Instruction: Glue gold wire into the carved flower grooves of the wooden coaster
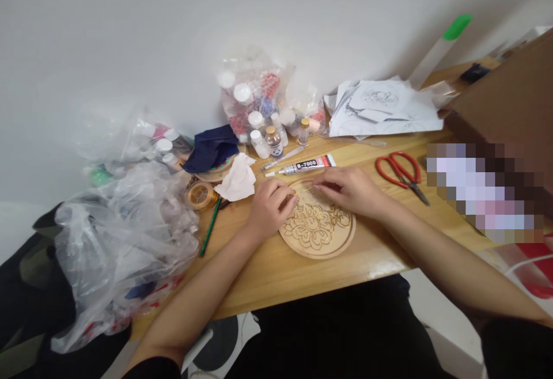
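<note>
A round wooden board (345, 243) lies near the table's front edge, with a flower pattern (311, 226) outlined in gold-coloured wire on it. My left hand (271, 205) is at the board's upper left, its thumb and fingers pinched together; whatever they hold is too small to name. Over the upper right of the board, my right hand (351, 190) has its fingertips pressed together near a thin strand that is hard to make out. Just behind the board lies a B-7000 glue tube (307, 164), its nozzle pointing left.
Red-handled pliers (401, 173) lie right of the board. A wire spool (201, 195), white tissue (237, 177) and green pencil (210, 227) are at the left. Plastic bags (125, 241) cover the far left. Small bottles (273, 141) and paper drawings (384, 105) stand or lie behind.
</note>
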`<state>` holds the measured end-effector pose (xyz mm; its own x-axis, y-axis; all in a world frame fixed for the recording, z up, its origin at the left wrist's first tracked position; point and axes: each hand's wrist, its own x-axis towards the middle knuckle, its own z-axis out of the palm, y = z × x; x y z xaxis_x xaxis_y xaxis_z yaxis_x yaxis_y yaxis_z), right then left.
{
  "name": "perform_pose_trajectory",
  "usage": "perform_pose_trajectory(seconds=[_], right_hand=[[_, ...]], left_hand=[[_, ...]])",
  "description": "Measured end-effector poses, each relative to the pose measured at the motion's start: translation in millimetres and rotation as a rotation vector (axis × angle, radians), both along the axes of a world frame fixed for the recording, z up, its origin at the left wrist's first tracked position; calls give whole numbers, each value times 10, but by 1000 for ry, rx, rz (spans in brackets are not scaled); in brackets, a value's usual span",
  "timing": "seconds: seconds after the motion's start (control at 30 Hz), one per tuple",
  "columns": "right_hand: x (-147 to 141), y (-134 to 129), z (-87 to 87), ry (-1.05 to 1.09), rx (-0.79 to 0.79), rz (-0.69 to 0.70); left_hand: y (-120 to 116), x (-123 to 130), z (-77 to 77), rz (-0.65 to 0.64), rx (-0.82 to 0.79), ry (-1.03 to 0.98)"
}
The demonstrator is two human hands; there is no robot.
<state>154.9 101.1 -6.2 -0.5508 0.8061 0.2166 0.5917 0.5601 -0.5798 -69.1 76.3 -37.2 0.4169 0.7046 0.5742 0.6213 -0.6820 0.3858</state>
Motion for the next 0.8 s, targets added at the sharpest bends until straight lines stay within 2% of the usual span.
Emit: perform_pose_trajectory(seconds=[0.3,0.8], right_hand=[[4,-5,23,-3,-2,-24],[9,-11,44,-15,-28,-55]], left_hand=[[1,4,11,-13,7,7],[9,9,3,37,46,11]])
